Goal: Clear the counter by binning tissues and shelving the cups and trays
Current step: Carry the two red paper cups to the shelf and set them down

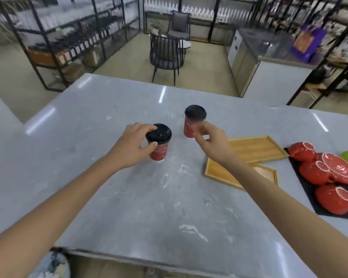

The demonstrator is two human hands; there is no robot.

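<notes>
Two red paper cups with black lids stand on the grey marble counter (169, 197). My left hand (133, 145) grips the near cup (159, 151), fingers over the lid and thumb on its side. My right hand (211, 141) wraps its thumb and fingers around the lower right side of the far cup (192, 121). Two shallow wooden trays lie to the right, the upper tray (255, 147) overlapping the lower tray (217, 173); my right forearm crosses both.
A black mat (309, 189) with red and green bowls sits at the counter's right edge. A white bin (52, 265) with crumpled paper shows below the front left edge. Chairs, a small table and dark metal shelving stand beyond the counter.
</notes>
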